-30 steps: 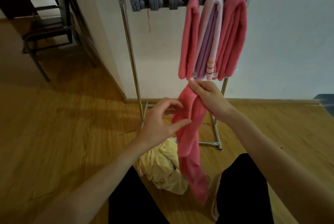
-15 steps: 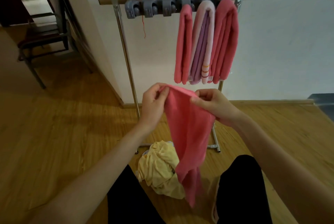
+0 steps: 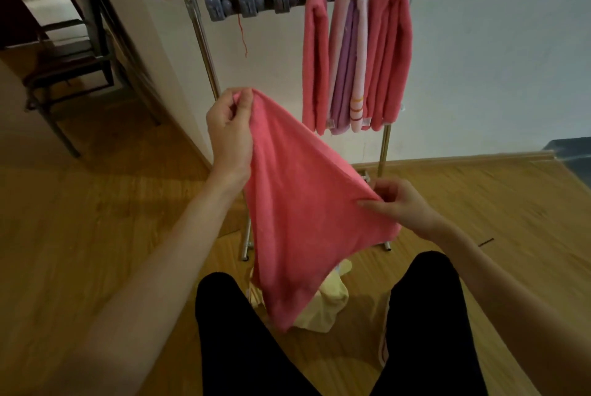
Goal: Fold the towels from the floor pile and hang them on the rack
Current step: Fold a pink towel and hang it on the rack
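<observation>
A pink towel (image 3: 297, 203) hangs spread between my hands in front of the rack. My left hand (image 3: 230, 130) pinches its upper corner, raised at the left. My right hand (image 3: 399, 203) pinches the opposite edge, lower and to the right. The towel's loose end droops over a yellow towel (image 3: 329, 303) on the floor between my legs. The metal rack (image 3: 198, 31) stands against the wall, with a grey clip strip (image 3: 249, 2) on its bar. Three folded towels hang there: pink (image 3: 315, 59), lilac and white (image 3: 348, 59), pink (image 3: 388, 50).
A dark metal chair (image 3: 80, 53) stands at the left by a doorway. The white wall (image 3: 495, 59) runs behind the rack. My black trouser legs (image 3: 425, 331) fill the lower frame over a wooden floor (image 3: 80, 219).
The bunched towel has been opened out. My left hand took a corner and rose to the left, while my right hand moved down and to the right along the edge.
</observation>
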`<state>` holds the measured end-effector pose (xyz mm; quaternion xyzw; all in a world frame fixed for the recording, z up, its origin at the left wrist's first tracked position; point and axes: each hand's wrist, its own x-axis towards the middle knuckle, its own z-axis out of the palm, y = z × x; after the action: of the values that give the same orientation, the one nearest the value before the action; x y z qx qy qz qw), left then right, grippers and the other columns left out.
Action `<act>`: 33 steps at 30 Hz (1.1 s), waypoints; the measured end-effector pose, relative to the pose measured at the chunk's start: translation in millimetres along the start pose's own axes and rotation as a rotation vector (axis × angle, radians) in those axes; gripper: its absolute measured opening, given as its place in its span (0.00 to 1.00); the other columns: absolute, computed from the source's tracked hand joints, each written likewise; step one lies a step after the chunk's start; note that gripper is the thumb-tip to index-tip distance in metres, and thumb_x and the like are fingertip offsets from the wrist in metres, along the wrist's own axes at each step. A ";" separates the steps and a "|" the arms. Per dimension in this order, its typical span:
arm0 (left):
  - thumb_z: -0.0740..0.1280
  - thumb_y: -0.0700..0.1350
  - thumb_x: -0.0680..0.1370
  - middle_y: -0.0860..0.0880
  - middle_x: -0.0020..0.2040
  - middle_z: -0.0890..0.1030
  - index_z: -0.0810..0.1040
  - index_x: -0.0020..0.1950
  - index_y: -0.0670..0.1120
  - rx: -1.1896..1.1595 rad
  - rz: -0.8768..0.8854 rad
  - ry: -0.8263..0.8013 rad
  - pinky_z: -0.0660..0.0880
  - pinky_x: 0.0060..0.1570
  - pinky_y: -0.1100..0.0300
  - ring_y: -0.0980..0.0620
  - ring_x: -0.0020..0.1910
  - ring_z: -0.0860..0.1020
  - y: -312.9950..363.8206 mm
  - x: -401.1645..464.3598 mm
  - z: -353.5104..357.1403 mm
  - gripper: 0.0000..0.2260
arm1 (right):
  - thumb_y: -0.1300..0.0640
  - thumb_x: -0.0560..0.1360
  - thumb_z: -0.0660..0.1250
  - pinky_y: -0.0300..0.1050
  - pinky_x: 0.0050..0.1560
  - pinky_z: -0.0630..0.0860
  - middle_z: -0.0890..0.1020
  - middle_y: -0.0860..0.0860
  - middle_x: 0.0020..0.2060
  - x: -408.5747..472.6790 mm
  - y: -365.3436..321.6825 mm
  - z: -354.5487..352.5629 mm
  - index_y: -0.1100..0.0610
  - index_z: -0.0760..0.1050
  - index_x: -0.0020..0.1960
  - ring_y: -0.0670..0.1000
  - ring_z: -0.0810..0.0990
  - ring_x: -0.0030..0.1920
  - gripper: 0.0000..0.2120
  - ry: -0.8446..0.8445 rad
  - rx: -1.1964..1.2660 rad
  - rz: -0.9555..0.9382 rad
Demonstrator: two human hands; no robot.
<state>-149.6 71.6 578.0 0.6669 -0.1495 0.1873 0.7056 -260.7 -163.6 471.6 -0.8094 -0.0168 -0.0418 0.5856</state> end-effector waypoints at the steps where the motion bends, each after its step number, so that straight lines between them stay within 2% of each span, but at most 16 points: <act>1: 0.61 0.43 0.80 0.55 0.32 0.70 0.76 0.40 0.48 -0.001 -0.015 0.024 0.67 0.38 0.63 0.59 0.33 0.68 -1.4 2.3 -4.6 0.10 | 0.62 0.71 0.72 0.39 0.38 0.76 0.82 0.53 0.36 -2.9 3.9 -0.9 0.61 0.79 0.42 0.47 0.80 0.37 0.03 0.017 0.023 0.004; 3: 0.61 0.43 0.81 0.53 0.33 0.67 0.74 0.39 0.46 -0.020 -0.056 0.081 0.66 0.36 0.63 0.59 0.32 0.66 -4.7 6.7 -14.5 0.10 | 0.59 0.69 0.74 0.35 0.34 0.74 0.80 0.45 0.31 -6.8 9.2 -3.2 0.58 0.78 0.40 0.44 0.79 0.33 0.04 0.050 0.049 0.028; 8: 0.62 0.44 0.81 0.52 0.32 0.66 0.72 0.36 0.47 -0.027 -0.143 0.132 0.64 0.33 0.64 0.58 0.30 0.64 -15.1 12.9 -37.4 0.13 | 0.50 0.67 0.71 0.41 0.33 0.77 0.80 0.51 0.33 -6.5 13.4 -5.8 0.62 0.79 0.45 0.50 0.79 0.33 0.16 0.126 0.118 0.085; 11: 0.64 0.42 0.80 0.53 0.34 0.72 0.75 0.38 0.47 -0.019 -0.181 0.161 0.69 0.36 0.65 0.59 0.31 0.71 -15.6 12.6 -46.1 0.10 | 0.50 0.71 0.67 0.43 0.35 0.77 0.78 0.53 0.33 -4.1 13.2 -7.8 0.63 0.80 0.47 0.50 0.77 0.34 0.16 0.130 0.281 0.138; 13: 0.64 0.37 0.78 0.54 0.39 0.76 0.77 0.43 0.46 -0.019 -0.190 0.144 0.72 0.40 0.69 0.65 0.34 0.76 -12.4 10.3 -48.6 0.07 | 0.52 0.73 0.66 0.43 0.39 0.77 0.77 0.53 0.35 -0.7 12.6 -9.1 0.60 0.80 0.50 0.49 0.77 0.36 0.13 0.165 0.403 0.197; 15: 0.63 0.34 0.77 0.55 0.40 0.77 0.77 0.44 0.47 0.043 -0.182 0.022 0.71 0.35 0.70 0.67 0.33 0.75 -11.5 4.1 -50.7 0.08 | 0.54 0.75 0.66 0.42 0.38 0.75 0.76 0.52 0.34 3.6 11.3 -10.4 0.59 0.80 0.50 0.48 0.75 0.35 0.10 0.232 0.433 0.285; 16: 0.62 0.34 0.77 0.56 0.40 0.77 0.78 0.44 0.47 0.086 -0.193 -0.070 0.71 0.33 0.67 0.66 0.33 0.74 -12.4 0.4 -52.2 0.09 | 0.54 0.75 0.67 0.41 0.35 0.73 0.74 0.51 0.32 5.6 10.6 -11.3 0.60 0.80 0.49 0.47 0.73 0.33 0.10 0.257 0.407 0.339; 19: 0.63 0.34 0.78 0.59 0.39 0.80 0.80 0.43 0.47 0.259 -0.213 -0.397 0.76 0.41 0.55 0.59 0.40 0.77 -19.6 -8.8 -58.7 0.11 | 0.54 0.75 0.69 0.39 0.28 0.69 0.71 0.51 0.32 10.2 6.4 -14.0 0.62 0.78 0.47 0.47 0.70 0.31 0.10 0.276 0.262 0.470; 20: 0.64 0.34 0.78 0.58 0.40 0.81 0.81 0.45 0.46 0.349 -0.183 -0.518 0.77 0.45 0.55 0.57 0.43 0.78 -22.1 -12.0 -60.4 0.10 | 0.54 0.75 0.69 0.38 0.27 0.70 0.72 0.52 0.33 10.7 5.1 -14.5 0.62 0.78 0.46 0.47 0.71 0.31 0.09 0.271 0.218 0.475; 23: 0.67 0.34 0.76 0.52 0.49 0.82 0.82 0.51 0.44 0.513 -0.120 -0.861 0.77 0.51 0.63 0.59 0.50 0.80 -26.9 -26.2 -58.1 0.08 | 0.56 0.76 0.68 0.37 0.27 0.73 0.73 0.52 0.32 10.8 0.6 -14.1 0.62 0.78 0.46 0.48 0.73 0.32 0.08 0.250 0.133 0.426; 26: 0.67 0.32 0.75 0.52 0.53 0.82 0.80 0.57 0.45 0.609 -0.126 -1.096 0.75 0.54 0.67 0.62 0.53 0.79 -29.0 -41.4 -49.0 0.14 | 0.58 0.77 0.66 0.42 0.35 0.73 0.72 0.55 0.34 10.6 -3.0 -14.8 0.66 0.78 0.49 0.51 0.72 0.34 0.10 0.208 0.177 0.415; 29: 0.63 0.32 0.77 0.50 0.54 0.83 0.79 0.60 0.43 0.726 0.041 -1.184 0.73 0.52 0.74 0.65 0.50 0.78 -28.4 -47.5 -37.0 0.15 | 0.61 0.77 0.65 0.43 0.39 0.71 0.70 0.54 0.32 11.0 -9.8 -16.9 0.68 0.79 0.51 0.48 0.69 0.32 0.10 0.118 0.246 0.415; 31: 0.64 0.34 0.78 0.50 0.53 0.83 0.80 0.60 0.42 0.759 0.184 -1.194 0.69 0.46 0.79 0.70 0.44 0.76 -24.3 -47.7 -27.7 0.13 | 0.63 0.77 0.64 0.41 0.39 0.73 0.72 0.53 0.33 11.4 -17.5 -17.9 0.67 0.79 0.51 0.48 0.71 0.33 0.09 0.061 0.278 0.405; 33: 0.65 0.37 0.78 0.50 0.49 0.84 0.81 0.57 0.43 0.774 0.315 -1.178 0.67 0.43 0.80 0.70 0.40 0.75 -18.1 -45.0 -18.1 0.10 | 0.64 0.77 0.65 0.45 0.43 0.73 0.74 0.55 0.35 10.8 -25.0 -17.4 0.66 0.80 0.49 0.49 0.72 0.35 0.07 0.047 0.301 0.372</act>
<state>-181.7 86.0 540.1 0.8298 -0.5224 -0.0646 0.1855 -252.7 -172.6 501.7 -0.7009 0.1400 0.0511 0.6975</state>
